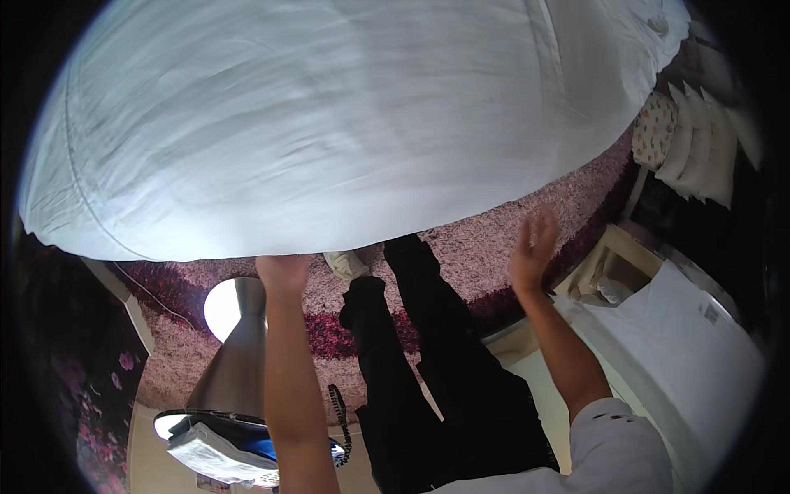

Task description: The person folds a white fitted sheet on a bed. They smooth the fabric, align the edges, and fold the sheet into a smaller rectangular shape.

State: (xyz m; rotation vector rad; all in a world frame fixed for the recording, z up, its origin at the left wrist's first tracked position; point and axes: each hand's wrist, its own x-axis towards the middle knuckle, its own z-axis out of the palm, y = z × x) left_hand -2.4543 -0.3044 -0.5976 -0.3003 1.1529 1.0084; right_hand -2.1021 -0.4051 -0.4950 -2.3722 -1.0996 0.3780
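Note:
A white fitted sheet (321, 136) covers the broad bed in front of me, with light wrinkles and a seam down its left side. My left hand (282, 275) is at the near edge of the sheet. Its fingers are hidden at that edge, so I cannot tell whether they grip the fabric. My right hand (534, 253) is raised over the carpet, apart from the bed, slightly blurred, with fingers spread and nothing in them.
Pink and dark red shaggy carpet (475, 259) lies underfoot. At left stands a metal pedestal table (228, 364) bearing folded white cloth (213, 451) and a coiled cord (340, 426). At right are white fabric (673, 346), an open box (636, 253) and stacked pillows (697, 142).

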